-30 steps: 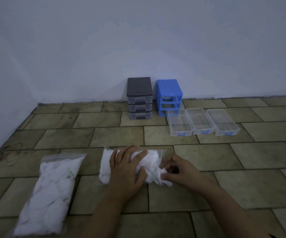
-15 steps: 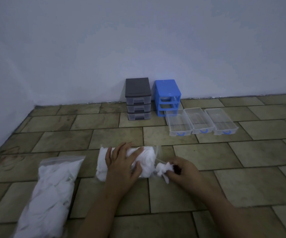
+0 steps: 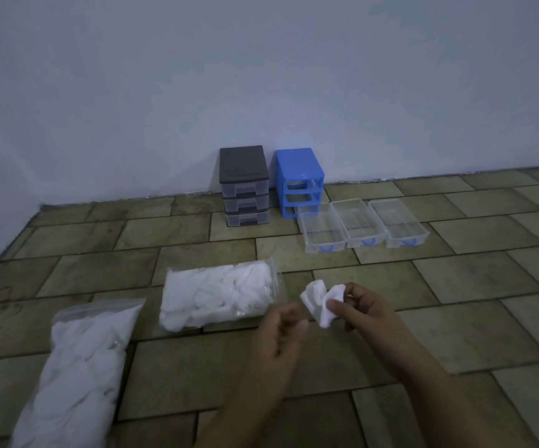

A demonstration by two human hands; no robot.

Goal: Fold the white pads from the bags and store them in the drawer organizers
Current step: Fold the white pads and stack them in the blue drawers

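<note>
Two clear bags lie on the tiled floor (image 3: 423,318), both stuffed with white pads: the bigger-looking one (image 3: 77,367) at the near left, the other (image 3: 219,299) just past the hands, its mouth turned toward them. Against the pale wall (image 3: 261,76) stand two small organizers side by side. The grey one (image 3: 244,185) has its three clear drawers pushed in; what they contain cannot be made out. The blue one (image 3: 299,181) is an open frame with its slots bare. Its three clear trays (image 3: 363,226), each with a blue handle, sit in a row on the floor just right of it, touching one another, with nothing visible inside. No writing or label can be read anywhere.

One crumpled pad (image 3: 323,302) is in the air between the hands, near the second bag's mouth. The right hand (image 3: 365,305) pinches it with thumb and curled fingers. The left hand (image 3: 281,331), blurred, has its fingers curled next to the pad's near edge; whether it grips the pad cannot be told.
</note>
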